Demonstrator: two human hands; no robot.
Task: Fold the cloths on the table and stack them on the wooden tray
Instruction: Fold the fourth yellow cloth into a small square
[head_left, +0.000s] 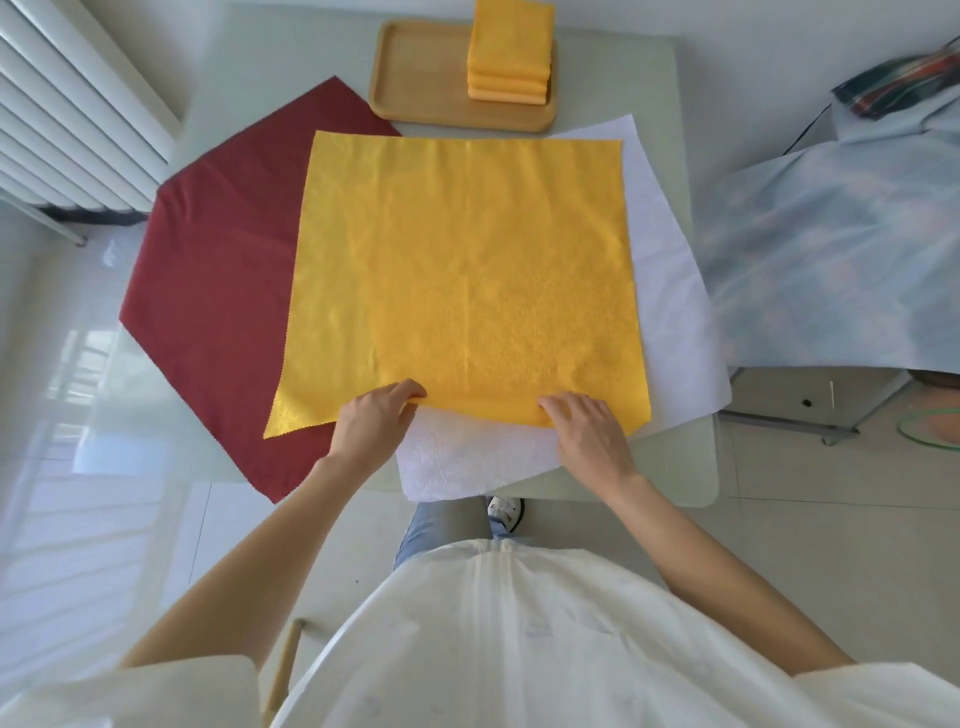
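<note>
- The yellow cloth (462, 275) lies spread flat as a square on the table (680, 467), its near edge under both hands and its far edge close to the wooden tray (415, 78).
- The left hand (371, 421) pinches the near edge left of centre, fingers curled over the hem with the thumb tucked below.
- The right hand (587, 428) grips the same edge right of centre, fingertips pressed onto the fabric, a narrow strip of cloth lifted between the hands.
- The yellow fabric is glossy with a faint woven pattern and pinked, zigzag edges.
- Beneath it lies a white cloth (670, 291), matte and lightly textured, showing along the right side and at the near edge.
- A dark red cloth (218, 291), smooth and turned diagonally, sits under both, overhanging the table's left side.
- The tray, pale wood with rounded corners, holds a stack of folded yellow cloths (509, 57) at its right end.
</note>
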